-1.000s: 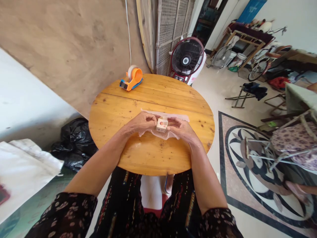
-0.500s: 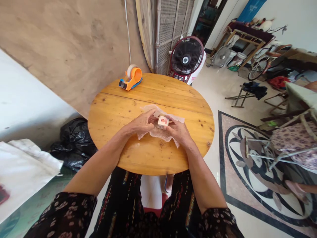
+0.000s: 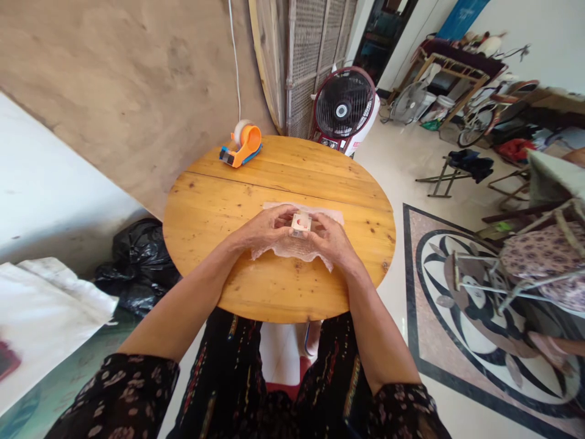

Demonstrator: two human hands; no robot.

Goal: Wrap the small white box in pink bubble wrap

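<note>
A small cardboard box with a red mark on its top sits on a sheet of clear bubble wrap in the middle of the round wooden table. My left hand grips the box and the wrap from the left. My right hand grips them from the right, fingers curled over the wrap's near edge. The wrap's near part is lifted against the box; its far edge lies flat on the table.
An orange tape dispenser stands at the table's far left edge. A red floor fan stands behind the table. Black bags lie on the floor to the left. Chairs and clutter fill the right side of the room.
The box has been tipped and turned on the bubble wrap. Both hands have closed in around it and pulled the wrap's near edge up.
</note>
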